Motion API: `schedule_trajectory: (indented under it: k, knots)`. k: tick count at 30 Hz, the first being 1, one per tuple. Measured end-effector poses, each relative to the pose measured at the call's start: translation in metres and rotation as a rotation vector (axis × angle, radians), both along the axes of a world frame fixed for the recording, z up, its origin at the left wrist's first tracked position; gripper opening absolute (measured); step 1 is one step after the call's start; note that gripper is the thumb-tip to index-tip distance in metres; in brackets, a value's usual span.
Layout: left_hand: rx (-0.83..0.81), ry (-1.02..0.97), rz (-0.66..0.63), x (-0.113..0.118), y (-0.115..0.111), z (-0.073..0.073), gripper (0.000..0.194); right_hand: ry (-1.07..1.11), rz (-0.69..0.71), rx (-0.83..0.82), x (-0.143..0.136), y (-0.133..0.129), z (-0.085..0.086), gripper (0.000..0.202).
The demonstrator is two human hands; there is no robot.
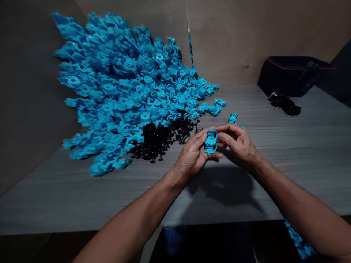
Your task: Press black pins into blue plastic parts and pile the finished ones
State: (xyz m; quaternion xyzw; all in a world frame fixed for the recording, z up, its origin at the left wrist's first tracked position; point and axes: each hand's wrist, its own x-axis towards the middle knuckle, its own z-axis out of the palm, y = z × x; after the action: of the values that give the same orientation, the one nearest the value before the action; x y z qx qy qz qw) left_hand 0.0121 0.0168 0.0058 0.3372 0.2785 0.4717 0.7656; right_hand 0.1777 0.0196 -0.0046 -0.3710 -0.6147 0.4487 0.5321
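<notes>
A small blue plastic toy car (211, 140) is held underside up, with two black wheel axles lying across it. My left hand (193, 153) grips it from the left, thumb along its edge and fingers beneath. On the other side, my right hand (238, 141) is closed, its thumb and forefinger pinching at the upper right edge of the car. Just behind the right hand lies another blue toy car (233, 118) with black axles, partly hidden by the fingers. Left of my hands, black wheel axles (157, 140) lie in a loose heap.
A large pile of blue plastic car bodies (117, 80) leans against the back board (227, 40). A dark basket with a red rim (290, 75) stands at the back right of the grey table (309, 146). Before it lies a crumpled black object (285, 104).
</notes>
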Motion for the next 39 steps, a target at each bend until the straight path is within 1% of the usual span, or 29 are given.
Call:
schedule_trajectory:
  k: [2, 4, 5, 7, 9, 12, 16, 20, 22, 24, 26, 28, 29, 30, 31, 32, 34, 37, 39]
  knots:
    - [0.016, 0.060, 0.038, 0.000, 0.000, -0.002, 0.025, -0.138, -0.037, 0.157, -0.001, -0.001, -0.003, 0.037]
    - [0.056, 0.181, 0.115, -0.002, 0.000, -0.005, 0.027, -0.325, -0.042, 0.332, -0.003, -0.001, -0.008, 0.047]
    - [0.090, 0.252, 0.160, -0.003, 0.000, -0.007, 0.029, -0.410, -0.038, 0.395, -0.004, -0.001, -0.011, 0.051]
    - [0.163, 0.366, 0.233, -0.005, 0.001, -0.011, 0.032, -0.520, -0.044, 0.457, -0.006, 0.000, -0.016, 0.053]
    - [0.203, 0.415, 0.252, -0.006, 0.001, -0.011, 0.037, -0.554, -0.065, 0.482, -0.008, 0.001, -0.019, 0.053]
    - [0.223, 0.436, 0.242, -0.006, -0.001, -0.006, 0.043, -0.544, -0.054, 0.525, -0.007, 0.001, -0.017, 0.057]
    - [0.244, 0.455, 0.277, -0.004, -0.003, 0.001, 0.039, -0.551, -0.044, 0.624, -0.004, 0.002, -0.014, 0.066]
    - [0.217, 0.459, 0.243, -0.004, -0.004, 0.002, 0.043, -0.556, -0.070, 0.634, 0.001, 0.006, -0.018, 0.064]
    - [0.244, 0.472, 0.245, -0.005, -0.004, 0.004, 0.046, -0.586, -0.127, 0.608, 0.008, 0.011, -0.020, 0.064]
    - [0.332, 0.522, 0.327, -0.009, -0.002, 0.008, 0.042, -0.649, -0.210, 0.547, 0.019, 0.017, -0.021, 0.065]
    - [0.446, 0.603, 0.468, -0.014, 0.004, 0.012, 0.033, -0.754, -0.282, 0.478, 0.032, 0.024, -0.021, 0.065]
    - [0.550, 0.691, 0.595, -0.022, 0.012, 0.014, 0.024, -0.901, -0.324, 0.429, 0.046, 0.030, -0.021, 0.060]
    - [0.592, 0.732, 0.631, -0.026, 0.017, 0.013, 0.022, -0.977, -0.341, 0.414, 0.052, 0.033, -0.022, 0.056]
    - [0.626, 0.775, 0.641, -0.030, 0.021, 0.012, 0.021, -1.043, -0.358, 0.404, 0.056, 0.035, -0.023, 0.052]
    - [0.650, 0.818, 0.620, -0.034, 0.026, 0.010, 0.022, -1.097, -0.379, 0.399, 0.060, 0.036, -0.024, 0.048]
    - [0.667, 0.863, 0.572, -0.037, 0.029, 0.007, 0.023, -1.135, -0.402, 0.399, 0.062, 0.037, -0.026, 0.046]
    - [0.703, 0.959, 0.440, -0.040, 0.032, 0.003, 0.028, -1.173, -0.452, 0.406, 0.063, 0.037, -0.026, 0.044]
    - [0.808, 1.131, 0.250, -0.037, 0.027, -0.001, 0.034, -1.165, -0.503, 0.425, 0.057, 0.033, -0.024, 0.042]
    - [0.871, 1.228, 0.160, -0.033, 0.021, -0.001, 0.032, -1.120, -0.496, 0.445, 0.050, 0.029, -0.022, 0.041]
